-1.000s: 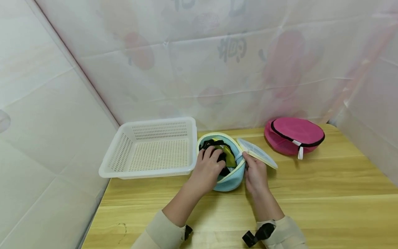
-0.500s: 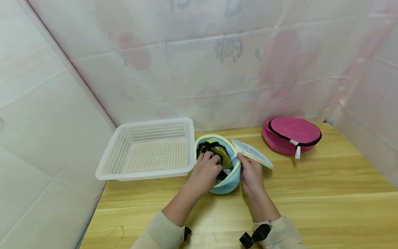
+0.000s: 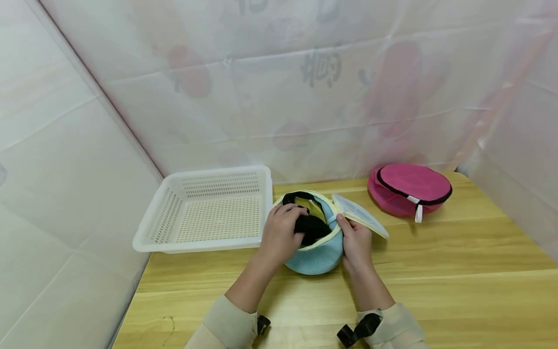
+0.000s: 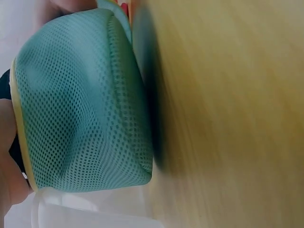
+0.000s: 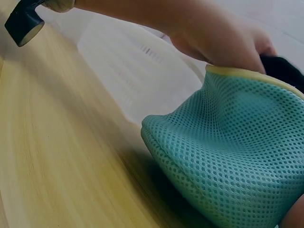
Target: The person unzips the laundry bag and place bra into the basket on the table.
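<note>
A round light-blue mesh laundry bag (image 3: pixel 315 261) with yellow trim stands unzipped on the table, its lid (image 3: pixel 359 213) folded out to the right. My left hand (image 3: pixel 281 232) reaches over the left side of its opening. Its fingers and thumb hold a black cloth item (image 3: pixel 311 227), bunched and partly hidden in the bag. Behind this lies a yellow-green piece (image 3: pixel 316 203) with black edging. My right hand (image 3: pixel 358 242) pinches the bag's rim near the lid's hinge. In the left wrist view the mesh wall (image 4: pixel 80 104) hides most of the contents.
A white perforated plastic basket (image 3: pixel 266 208) stands close on the left of the bag. A pink mesh bag (image 3: pixel 411 186) with a black zip sits at the back right, near the sheeted wall (image 3: pixel 261 106). The wooden table (image 3: pixel 471 291) extends to the right.
The left hand has shifted slightly left and up, and a black cloth item now shows bunched at its fingers. The bag's front wall has come more into view. The right hand keeps its pinch.
</note>
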`<control>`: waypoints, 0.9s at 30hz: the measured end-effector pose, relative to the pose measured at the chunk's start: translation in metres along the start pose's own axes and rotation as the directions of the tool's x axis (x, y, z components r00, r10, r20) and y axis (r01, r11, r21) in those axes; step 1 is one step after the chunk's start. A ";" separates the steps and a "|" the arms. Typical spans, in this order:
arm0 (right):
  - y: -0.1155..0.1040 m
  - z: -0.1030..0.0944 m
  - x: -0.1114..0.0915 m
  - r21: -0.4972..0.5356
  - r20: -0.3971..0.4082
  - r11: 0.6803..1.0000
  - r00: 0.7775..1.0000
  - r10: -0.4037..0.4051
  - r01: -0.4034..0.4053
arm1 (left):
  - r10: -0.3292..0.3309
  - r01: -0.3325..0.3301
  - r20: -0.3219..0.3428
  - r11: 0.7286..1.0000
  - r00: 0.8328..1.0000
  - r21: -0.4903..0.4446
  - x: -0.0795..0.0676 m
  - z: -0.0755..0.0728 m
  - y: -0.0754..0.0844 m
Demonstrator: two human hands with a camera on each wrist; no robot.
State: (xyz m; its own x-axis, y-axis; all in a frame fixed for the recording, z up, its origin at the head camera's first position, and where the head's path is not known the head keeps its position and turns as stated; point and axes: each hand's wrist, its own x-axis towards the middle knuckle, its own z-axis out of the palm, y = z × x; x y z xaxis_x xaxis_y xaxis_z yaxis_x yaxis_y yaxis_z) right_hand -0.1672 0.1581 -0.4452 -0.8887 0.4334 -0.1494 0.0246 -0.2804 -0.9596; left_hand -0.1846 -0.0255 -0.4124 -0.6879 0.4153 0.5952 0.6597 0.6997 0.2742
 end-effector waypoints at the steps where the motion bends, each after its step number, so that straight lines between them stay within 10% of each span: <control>1: 0.000 0.000 0.000 -0.007 0.006 1.000 1.000 -0.004 0.004 | -0.020 0.019 -0.039 0.999 0.999 -0.042 0.001 0.000 0.000; 7: -0.001 -0.001 0.000 -0.037 0.012 0.999 1.000 -0.013 0.013 | -0.201 0.149 -0.122 0.927 0.972 -0.343 0.006 -0.006 0.000; 14: -0.002 -0.001 -0.002 -0.045 0.016 0.999 1.000 -0.004 0.005 | -0.464 0.275 -0.100 0.671 0.880 -0.689 0.014 -0.021 -0.002; 17: -0.003 -0.001 -0.002 -0.058 0.015 0.998 1.000 -0.004 0.005 | -0.516 0.280 -0.099 0.605 0.851 -0.746 0.016 -0.028 -0.006; 22: -0.004 -0.001 -0.003 -0.069 0.013 0.998 1.000 0.002 -0.001 | -0.536 0.301 -0.086 0.593 0.840 -0.747 0.018 -0.038 -0.012; 27: -0.004 -0.001 -0.002 -0.086 0.014 0.996 1.000 0.003 -0.002 | -0.437 0.387 0.060 0.714 0.898 -0.584 0.014 -0.042 -0.014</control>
State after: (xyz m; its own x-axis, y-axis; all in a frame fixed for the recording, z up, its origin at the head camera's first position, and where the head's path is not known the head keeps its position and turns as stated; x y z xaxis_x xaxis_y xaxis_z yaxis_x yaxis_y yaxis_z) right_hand -0.1647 0.1593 -0.4416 -0.8949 0.4206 -0.1490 0.0654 -0.2066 -0.9762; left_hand -0.1912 -0.0539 -0.3765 -0.9237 0.1021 0.3692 0.3818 0.3210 0.8667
